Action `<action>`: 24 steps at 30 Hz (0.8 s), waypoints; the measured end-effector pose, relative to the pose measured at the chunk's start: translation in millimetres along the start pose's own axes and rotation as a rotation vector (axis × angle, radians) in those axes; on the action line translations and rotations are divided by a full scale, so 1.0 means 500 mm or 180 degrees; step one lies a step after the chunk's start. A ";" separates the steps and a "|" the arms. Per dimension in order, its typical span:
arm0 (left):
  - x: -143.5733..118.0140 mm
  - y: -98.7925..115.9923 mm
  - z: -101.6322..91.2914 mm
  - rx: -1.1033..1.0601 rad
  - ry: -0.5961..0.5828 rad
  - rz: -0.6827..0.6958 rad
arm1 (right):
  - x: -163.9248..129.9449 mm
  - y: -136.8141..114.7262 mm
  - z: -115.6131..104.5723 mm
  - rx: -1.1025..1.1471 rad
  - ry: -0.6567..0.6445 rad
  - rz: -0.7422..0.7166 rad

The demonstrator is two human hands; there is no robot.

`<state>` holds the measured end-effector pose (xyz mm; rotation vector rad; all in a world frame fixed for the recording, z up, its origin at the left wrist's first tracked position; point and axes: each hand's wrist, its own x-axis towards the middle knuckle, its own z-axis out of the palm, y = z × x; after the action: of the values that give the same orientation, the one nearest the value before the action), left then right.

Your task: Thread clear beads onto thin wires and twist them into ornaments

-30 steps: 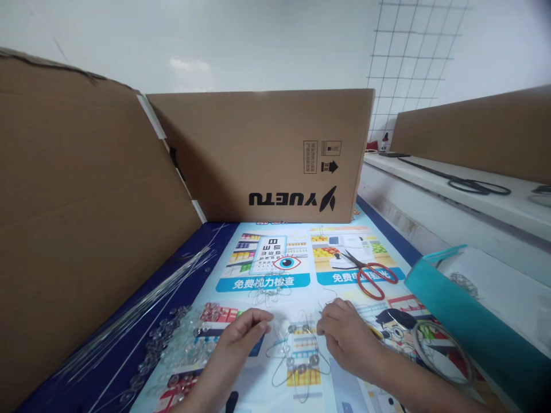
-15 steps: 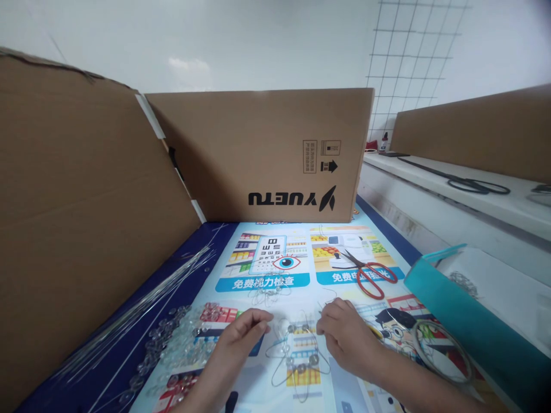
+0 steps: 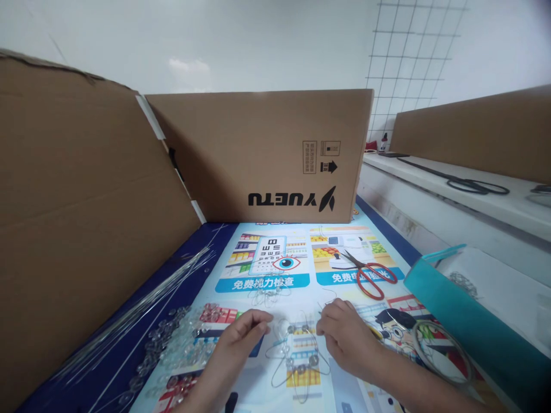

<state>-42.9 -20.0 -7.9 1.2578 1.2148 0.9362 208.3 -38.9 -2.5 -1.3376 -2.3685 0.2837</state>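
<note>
My left hand (image 3: 241, 338) and my right hand (image 3: 344, 338) rest low on a printed mat (image 3: 275, 275), fingertips pinched at either end of a thin wire piece strung with clear beads (image 3: 297, 350). The wire loops down between the hands, with a few beads along it. A pile of loose clear beads (image 3: 176, 344) lies just left of my left hand. A second small tangle of beaded wire (image 3: 269, 293) sits on the mat just beyond my hands.
Red-handled scissors (image 3: 370, 272) lie to the far right of my hands. A bundle of straight wires (image 3: 138, 310) runs along the left. Cardboard panels (image 3: 267, 155) wall the back and left. A teal box (image 3: 469, 315) and a wire ring (image 3: 439, 350) sit at right.
</note>
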 end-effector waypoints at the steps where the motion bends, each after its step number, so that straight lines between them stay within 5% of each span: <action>1: -0.001 0.002 0.001 -0.0004 -0.0005 -0.0012 | -0.001 0.001 0.001 -0.0001 0.0006 0.0003; 17: -0.003 0.007 0.002 0.0042 0.0037 0.0001 | 0.002 -0.005 -0.006 -0.0106 -0.0151 0.0057; 24: 0.002 0.003 0.008 0.0573 -0.0011 0.0187 | -0.010 -0.029 -0.063 -0.0239 -0.0687 0.0112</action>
<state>-38.6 -19.6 -7.0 1.4433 1.2878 0.8815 213.0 -51.3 30.1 -1.4494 -2.5567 0.3695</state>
